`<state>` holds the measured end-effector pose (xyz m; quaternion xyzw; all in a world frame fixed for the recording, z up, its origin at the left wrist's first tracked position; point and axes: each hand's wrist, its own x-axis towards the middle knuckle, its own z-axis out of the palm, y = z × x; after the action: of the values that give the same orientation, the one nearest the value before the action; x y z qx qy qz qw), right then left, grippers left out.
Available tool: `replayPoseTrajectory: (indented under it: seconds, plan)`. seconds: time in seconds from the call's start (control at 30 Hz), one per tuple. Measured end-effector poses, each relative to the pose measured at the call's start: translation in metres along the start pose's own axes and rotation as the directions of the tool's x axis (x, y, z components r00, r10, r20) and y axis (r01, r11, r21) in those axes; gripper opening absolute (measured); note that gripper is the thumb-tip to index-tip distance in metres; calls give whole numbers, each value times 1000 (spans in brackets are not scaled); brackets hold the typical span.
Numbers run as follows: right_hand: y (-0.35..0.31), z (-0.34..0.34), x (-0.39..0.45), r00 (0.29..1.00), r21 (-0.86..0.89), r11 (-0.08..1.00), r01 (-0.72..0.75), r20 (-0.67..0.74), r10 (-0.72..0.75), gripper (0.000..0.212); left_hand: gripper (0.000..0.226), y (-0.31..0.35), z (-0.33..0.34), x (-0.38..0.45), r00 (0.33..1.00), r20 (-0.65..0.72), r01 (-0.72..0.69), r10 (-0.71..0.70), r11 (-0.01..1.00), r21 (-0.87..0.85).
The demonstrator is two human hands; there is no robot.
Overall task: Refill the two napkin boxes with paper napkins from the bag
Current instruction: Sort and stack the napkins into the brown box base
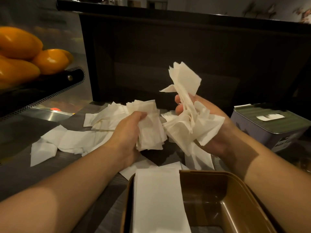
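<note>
My left hand grips a neat stack of white paper napkins above the counter. My right hand holds a loose, crumpled bunch of napkins that fans upward. Directly below me stands an open brown napkin box with a flat pile of napkins in its left half and its right half bare. A second, grey napkin box with its lid on stands at the right, and a napkin tip shows in its slot. More napkins lie scattered on the counter at the left. No bag is in view.
A black perforated tray with yellow-orange fruit stands at the upper left. A dark wall panel rises behind the counter. A shiny metal surface lies under the tray.
</note>
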<state>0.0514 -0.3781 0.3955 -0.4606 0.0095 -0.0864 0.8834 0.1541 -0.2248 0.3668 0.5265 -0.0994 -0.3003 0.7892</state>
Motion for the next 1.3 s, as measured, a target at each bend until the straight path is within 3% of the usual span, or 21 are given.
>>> replayPoseTrajectory:
  seconds: [0.07, 0.1, 0.13, 0.17, 0.23, 0.27, 0.33, 0.5, 0.6, 0.77, 0.9, 0.97, 1.03, 1.17, 1.3]
  plan:
    - [2, -5, -2, 1000, 48, 999, 19, 13, -20, 31, 7, 0, 1, -1, 1000, 31, -2, 1, 1000, 20]
    - [1, -6, -4, 999, 73, 997, -32, -39, 35, 81, 7, 1, 1, -2, 999, 40, 3, -4, 1000, 21]
    - [-1, -7, -4, 1000, 81, 997, -11, -11, 12, 71, 7, 2, -1, -2, 999, 49, 7, -8, 1000, 23]
    - [-2, -6, -8, 999, 35, 999, 9, -44, -7, 18, 6, 2, -2, -3, 998, 67, 11, -13, 1000, 30]
    - [2, 9, -10, 994, 41, 998, -48, 97, 43, 19, 8, 1, -3, -2, 994, 110, 10, -16, 998, 59]
    - [7, 9, -5, 995, 17, 998, -62, 83, 61, 18, 13, 0, -3, -2, 992, 127, 11, -22, 996, 88]
    - [11, 8, 4, 995, -115, 993, -6, -104, -6, 17, 16, -1, -3, -2, 986, 160, 33, -54, 991, 132]
    - [11, -1, 12, 954, -133, 991, 33, -291, -71, 29, 38, 1, -3, -8, 911, 362, 153, -200, 976, 153]
    - [15, 0, 13, 920, -154, 986, 59, -376, -114, 27, 47, -1, -5, -9, 864, 459, 105, -210, 964, 242]
    - [12, 0, 12, 909, -176, 981, 81, -390, -145, 30, 23, -6, -4, -2, 907, 383, 25, -173, 932, 361]
    - [-12, 2, 4, 860, -165, 968, 191, -447, -246, 24, 28, -4, -7, -2, 926, 343, 73, -156, 967, 243]
    - [-22, -1, -1, 860, -121, 961, 247, -430, -275, 31, 29, -2, -8, -1, 954, 288, 57, -87, 992, 111]
    - [-23, -4, -3, 909, -88, 980, 178, -367, -198, 40, 27, 2, -9, 1, 981, 191, 17, -15, 1000, -9]
    - [-6, -9, -3, 946, -251, 962, -109, -325, 22, 44, 27, 6, -9, 6, 999, 36, -29, 34, 989, -143]
    - [2, -6, -3, 952, -295, 936, -192, -289, 104, 48, 25, 7, -7, 8, 992, -38, -124, 120, 980, -154]
